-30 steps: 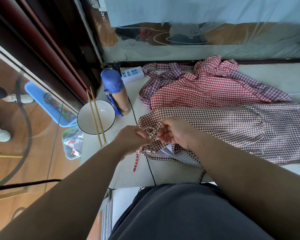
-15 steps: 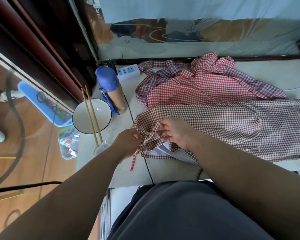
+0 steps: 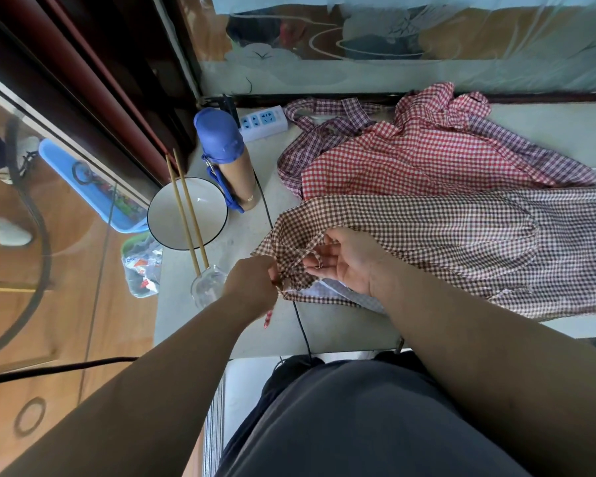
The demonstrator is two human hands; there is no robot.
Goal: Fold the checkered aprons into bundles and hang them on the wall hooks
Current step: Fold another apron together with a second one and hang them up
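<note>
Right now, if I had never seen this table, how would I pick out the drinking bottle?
Find the pale table and go to its far left corner, by the white power strip. The bottle stands just in front of that strip and behind the white bowl bearing chopsticks. It alone has a tan body with a big blue cap and blue strap.

Bowl (image 3: 172, 215) with chopsticks (image 3: 186, 211), blue-capped bottle (image 3: 226, 156).
</note>
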